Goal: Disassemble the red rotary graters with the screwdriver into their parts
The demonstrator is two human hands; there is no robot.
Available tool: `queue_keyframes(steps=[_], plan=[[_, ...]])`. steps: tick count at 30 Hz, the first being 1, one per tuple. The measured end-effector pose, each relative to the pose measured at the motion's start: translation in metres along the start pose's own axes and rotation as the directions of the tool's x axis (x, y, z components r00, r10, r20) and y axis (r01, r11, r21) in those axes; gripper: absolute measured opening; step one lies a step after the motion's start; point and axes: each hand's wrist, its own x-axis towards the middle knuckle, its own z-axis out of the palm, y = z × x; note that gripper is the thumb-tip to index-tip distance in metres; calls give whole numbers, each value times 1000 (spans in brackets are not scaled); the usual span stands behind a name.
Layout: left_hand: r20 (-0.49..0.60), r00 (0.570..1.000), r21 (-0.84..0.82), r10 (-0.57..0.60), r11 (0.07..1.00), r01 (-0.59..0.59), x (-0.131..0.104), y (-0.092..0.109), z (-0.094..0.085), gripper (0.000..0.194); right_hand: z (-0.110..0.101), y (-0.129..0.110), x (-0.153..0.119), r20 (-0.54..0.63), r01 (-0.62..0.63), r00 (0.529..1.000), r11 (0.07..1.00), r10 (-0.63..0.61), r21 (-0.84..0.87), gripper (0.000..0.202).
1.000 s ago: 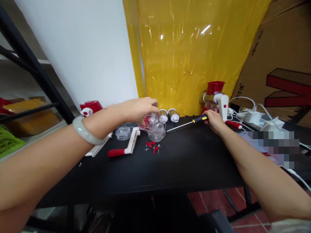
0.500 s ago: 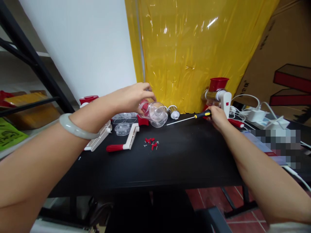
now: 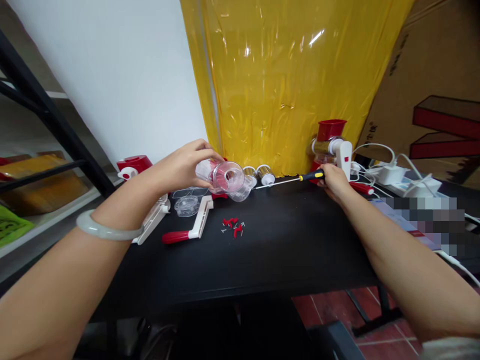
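Note:
My left hand (image 3: pixel 193 162) is closed around a clear plastic housing (image 3: pixel 230 179) with a round open end, tilted above the back of the black table. My right hand (image 3: pixel 334 181) grips the black and yellow handle of a screwdriver (image 3: pixel 313 175), its long thin shaft pointing left toward the housing. Beyond the housing lie metal grater drums (image 3: pixel 265 175) with white ends. Nearer me are a white crank (image 3: pixel 200 218) with a red handle, and small red parts (image 3: pixel 237 228) with several screws. A clear round plastic part (image 3: pixel 186 205) lies left of the crank.
An assembled rotary grater (image 3: pixel 332 142) with a red hopper stands at the back right. Beside it are a power strip and white cables (image 3: pixel 397 175). A large carton (image 3: pixel 435 90) leans at right; a black-framed shelf (image 3: pixel 45 112) is at left.
The clear housing has turned in my left hand, so its open round end now faces me more. The left hand has come slightly left and lower. My right hand keeps hold of the screwdriver.

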Motion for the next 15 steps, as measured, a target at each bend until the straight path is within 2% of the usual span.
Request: queue_keyframes(steps=[5, 12, 15], plan=[[-2, 999, 26, 49, 998, -49, -2, -1, 1, 56, 2, -2, -2, 50, -4, 999, 999, 3, 35, 15], [-65, 998, 4, 0, 1000, 1, -12, 2, 4, 57, 3, -7, -3, 59, 5, 998, 995, -11, 102, 18], [-128, 991, -25, -43, 999, 40, -19, 3, 7, 60, 2, -8, 0, -33, 1, 999, 992, 3, 124, 19]])
